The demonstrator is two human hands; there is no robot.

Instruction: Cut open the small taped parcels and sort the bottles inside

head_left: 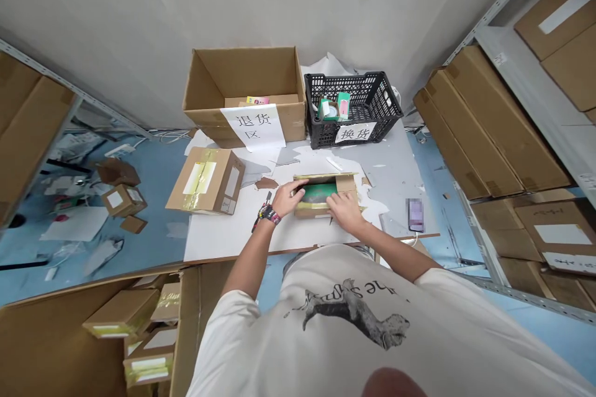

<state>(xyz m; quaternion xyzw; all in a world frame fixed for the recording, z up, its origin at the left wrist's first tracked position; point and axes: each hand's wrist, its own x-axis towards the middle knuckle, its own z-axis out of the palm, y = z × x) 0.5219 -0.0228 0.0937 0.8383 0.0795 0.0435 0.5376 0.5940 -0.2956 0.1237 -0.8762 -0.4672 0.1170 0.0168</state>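
A small cardboard box (313, 213) lies on the table in front of me with its top open. Inside it shows a green item (320, 189), partly covered by the box edges and my fingers. My left hand (287, 198) grips the left end of the box, thumb and index finger apart over the opening. At the front right edge, my right hand (345, 211) has its fingers curled over the rim. The undersides of both hands are out of sight. Beside my left wrist lies a dark, slim tool (261, 212), partly hidden.
A large open carton (205, 124) and a black plastic crate (321, 136) with small boxes stand at the back. A taped carton (218, 189) sits left, a phone (416, 215) right. Below left is a big box (51, 347) of parcels. Shelves flank the table.
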